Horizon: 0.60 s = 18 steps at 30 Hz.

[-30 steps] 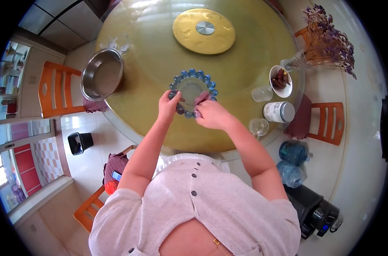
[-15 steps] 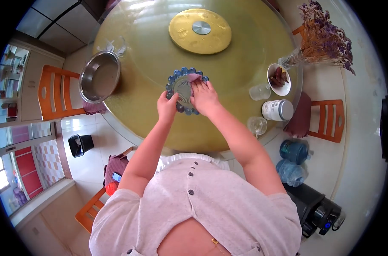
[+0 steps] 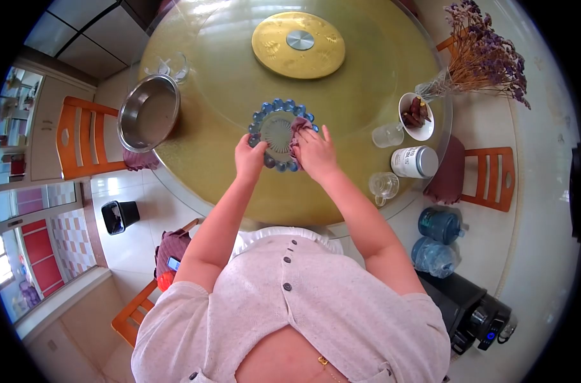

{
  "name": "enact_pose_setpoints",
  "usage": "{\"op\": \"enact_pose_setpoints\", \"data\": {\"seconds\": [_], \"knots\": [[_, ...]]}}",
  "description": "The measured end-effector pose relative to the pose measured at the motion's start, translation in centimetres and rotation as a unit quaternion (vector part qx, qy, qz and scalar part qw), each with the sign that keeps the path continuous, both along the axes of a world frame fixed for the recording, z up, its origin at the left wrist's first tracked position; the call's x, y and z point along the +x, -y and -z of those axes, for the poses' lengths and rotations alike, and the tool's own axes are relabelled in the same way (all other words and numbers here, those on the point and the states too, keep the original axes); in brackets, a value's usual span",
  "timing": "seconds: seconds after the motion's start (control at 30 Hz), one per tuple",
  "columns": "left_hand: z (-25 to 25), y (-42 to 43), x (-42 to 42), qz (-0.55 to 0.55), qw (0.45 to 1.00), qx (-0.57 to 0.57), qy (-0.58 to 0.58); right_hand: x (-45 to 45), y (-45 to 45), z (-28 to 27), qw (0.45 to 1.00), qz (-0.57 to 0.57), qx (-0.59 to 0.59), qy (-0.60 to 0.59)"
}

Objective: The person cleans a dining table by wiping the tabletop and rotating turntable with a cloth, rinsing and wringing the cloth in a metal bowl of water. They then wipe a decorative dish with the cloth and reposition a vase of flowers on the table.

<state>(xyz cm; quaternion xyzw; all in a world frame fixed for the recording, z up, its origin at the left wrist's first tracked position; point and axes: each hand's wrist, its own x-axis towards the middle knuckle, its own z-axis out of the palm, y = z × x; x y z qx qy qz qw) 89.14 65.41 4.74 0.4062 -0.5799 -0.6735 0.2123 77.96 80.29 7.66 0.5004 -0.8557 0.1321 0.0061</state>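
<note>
A round glass dish with a rim of blue glass beads is in front of me, over the gold-toned table. My left hand grips its left front rim, thumb on the inside. On the right, my right hand presses a mauve cloth against the inner right side and rim of the dish. The fingers of that hand are bent over the cloth, with one finger sticking out. Whether the dish rests on the table or is slightly lifted, I cannot tell.
A steel basin stands at the left table edge. To the right are a bowl of sweet potatoes, a white jar, a glass cup and a glass mug. Dried flowers lean from the far right; a gold turntable lies behind.
My right hand has moved a little right, from the inside of the dish toward its right rim, and more of the cloth shows. My left hand keeps its place.
</note>
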Motion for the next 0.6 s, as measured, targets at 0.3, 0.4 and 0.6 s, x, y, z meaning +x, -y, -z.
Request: {"op": "enact_pose_setpoints", "data": {"seconds": [0.3,0.4,0.6], "knots": [[0.5,-1.4,1.2,-0.023,0.999,0.043,0.024,6.4,-0.6,-0.4,0.976,-0.072,-0.101,0.177],[0.9,-1.1,1.6,-0.008,1.000,0.006,0.014,6.9,-0.7,-0.3,0.967,-0.073,-0.157,0.189],[1.2,0.3,2.4,0.064,0.997,-0.003,0.048,1.4,-4.6,-1.4,0.969,-0.209,-0.066,0.119]]}}
